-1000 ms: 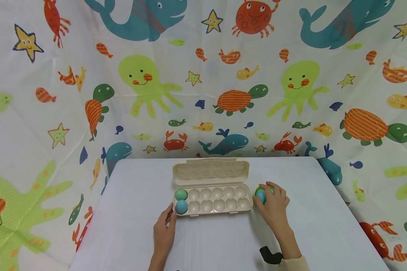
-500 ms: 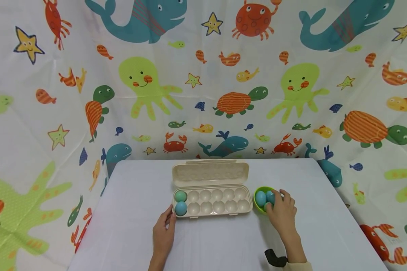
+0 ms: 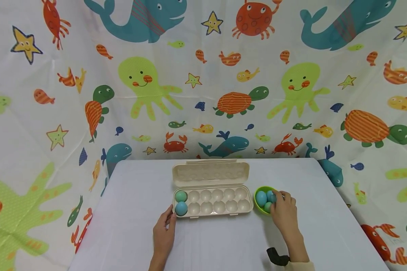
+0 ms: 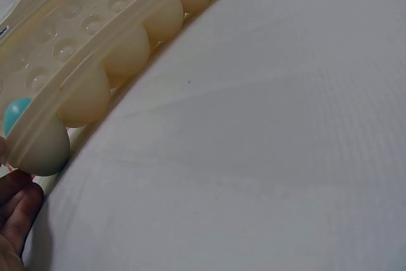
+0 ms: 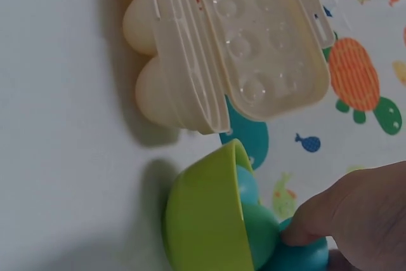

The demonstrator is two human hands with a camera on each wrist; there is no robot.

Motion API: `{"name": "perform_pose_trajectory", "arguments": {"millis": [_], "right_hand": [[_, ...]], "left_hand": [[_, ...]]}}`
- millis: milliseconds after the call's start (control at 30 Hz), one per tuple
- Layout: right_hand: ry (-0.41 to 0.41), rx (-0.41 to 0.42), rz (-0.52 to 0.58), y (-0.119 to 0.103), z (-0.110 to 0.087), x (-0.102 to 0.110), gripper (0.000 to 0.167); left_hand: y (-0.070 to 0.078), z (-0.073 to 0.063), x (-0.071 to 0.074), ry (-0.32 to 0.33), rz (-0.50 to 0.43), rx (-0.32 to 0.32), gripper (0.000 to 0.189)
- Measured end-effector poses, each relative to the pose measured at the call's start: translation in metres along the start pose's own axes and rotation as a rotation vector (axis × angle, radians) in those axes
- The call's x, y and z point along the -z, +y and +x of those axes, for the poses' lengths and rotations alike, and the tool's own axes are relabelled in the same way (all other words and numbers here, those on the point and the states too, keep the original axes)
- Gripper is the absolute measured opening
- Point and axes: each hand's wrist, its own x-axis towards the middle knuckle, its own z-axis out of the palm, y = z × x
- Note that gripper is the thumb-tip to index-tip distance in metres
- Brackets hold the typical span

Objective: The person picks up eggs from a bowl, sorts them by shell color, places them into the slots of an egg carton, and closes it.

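Hanging at the back, a white cloth (image 3: 203, 86) carries printed octopuses, turtles, crabs and whales. In front of it spreads a white-topped table (image 3: 217, 244). On that stands a beige egg carton (image 3: 211, 187), its lid tipped open toward the cloth, its base holding two rows of six cups. The left hand (image 3: 164, 231) grips the carton's near left corner between thumb and fingers. The right hand (image 3: 285, 212), thumb and fingers bent in a pinch, reaches over the right edge of a lime-green bowl (image 5: 206, 217) just beside the carton's right end. In the carton's leftmost cups sit a green egg (image 3: 181, 196) behind and a blue egg (image 3: 181, 208) in front. In the bowl lie a light blue egg (image 3: 261, 198) at the left and a second green egg (image 3: 268, 206) nearer the person; the right hand pinches a darker blue egg (image 5: 299, 255) at the bowl's right side.
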Motion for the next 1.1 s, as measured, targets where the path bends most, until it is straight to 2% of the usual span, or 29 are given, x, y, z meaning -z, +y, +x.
{"name": "perform_pose_trajectory", "arguments": {"millis": [133,300,533,833,1100], "right_hand": [[-0.011,0.009,-0.014,0.003,0.001,0.002,0.039],[-0.075,-0.023,0.014,0.005,0.002,0.006,0.04],[-0.121,-0.045,0.024,0.004,0.003,0.008,0.041],[-0.041,0.004,0.061,0.001,0.004,0.009,0.041],[0.035,0.038,0.128,-0.012,0.006,0.011,0.041]], "left_hand": [[0.0,0.0,0.0,0.001,-0.015,-0.005,0.035],[-0.001,0.001,0.0,0.011,-0.023,-0.039,0.035],[-0.001,0.001,-0.001,0.01,-0.025,-0.032,0.034],[-0.001,0.0,-0.001,0.008,0.004,-0.017,0.034],[-0.001,0.0,-0.001,0.006,0.002,-0.005,0.034]]}}
